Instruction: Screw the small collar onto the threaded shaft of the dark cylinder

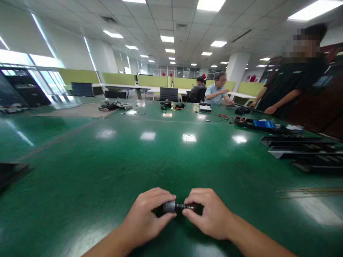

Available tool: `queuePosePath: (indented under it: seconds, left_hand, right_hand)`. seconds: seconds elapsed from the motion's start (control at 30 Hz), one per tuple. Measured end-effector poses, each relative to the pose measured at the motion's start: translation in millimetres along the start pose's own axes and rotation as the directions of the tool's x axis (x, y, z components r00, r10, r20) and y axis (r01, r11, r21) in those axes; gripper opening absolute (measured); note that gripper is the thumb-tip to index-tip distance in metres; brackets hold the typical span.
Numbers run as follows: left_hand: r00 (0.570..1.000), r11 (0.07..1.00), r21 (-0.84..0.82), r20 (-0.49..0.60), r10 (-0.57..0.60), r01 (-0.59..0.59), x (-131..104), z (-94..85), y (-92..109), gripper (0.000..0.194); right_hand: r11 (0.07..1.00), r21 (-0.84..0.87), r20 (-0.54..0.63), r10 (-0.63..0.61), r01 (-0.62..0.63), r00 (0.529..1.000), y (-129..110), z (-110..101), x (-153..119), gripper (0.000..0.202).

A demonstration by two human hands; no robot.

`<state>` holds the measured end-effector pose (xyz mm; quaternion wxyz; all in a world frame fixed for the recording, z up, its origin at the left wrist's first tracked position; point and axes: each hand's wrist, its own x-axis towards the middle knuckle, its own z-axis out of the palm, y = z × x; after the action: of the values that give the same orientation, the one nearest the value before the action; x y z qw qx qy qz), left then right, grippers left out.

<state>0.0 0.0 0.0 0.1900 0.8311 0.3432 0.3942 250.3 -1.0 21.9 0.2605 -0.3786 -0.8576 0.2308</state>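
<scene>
Low in the middle of the view, my left hand [148, 214] grips a small grey cylindrical metal part [169, 206] between thumb and fingers. A thin, dark stepped shaft [180, 207] sticks out of its right end. My right hand [210, 212] is closed in a pinch on the far end of that shaft, where a bright metal tip shows between thumb and forefinger. The part lies sideways, just over or on the green tabletop [150, 164]; I cannot tell which. My fingers cover both of its ends, and its exact kind is unclear.
Long black metal profiles [302, 148] and thin brass-coloured rods [316, 192] lie on the right. A dark object [12, 175] sits at the left edge. Tools and parts [114, 105] lie farther back. A standing person [292, 78] and two seated people are across the table.
</scene>
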Motion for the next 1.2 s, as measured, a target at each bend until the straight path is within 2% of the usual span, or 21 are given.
queuePosePath:
  seconds: [0.5,1.2]
  left_hand:
    - [0.999,0.999,0.019,-0.018,-0.034,0.035,0.8,-1.2,1.0,0.034]
    - [0.999,0.997,0.064,-0.021,-0.040,0.042,1.0,-3.5,-1.6,0.037]
  right_hand:
    - [0.998,0.044,0.000,0.040,-0.040,0.999,-0.5,-4.3,1.3,0.012]
    - [0.999,0.004,-0.026,0.034,-0.034,0.999,1.5,-4.6,1.7,0.008]
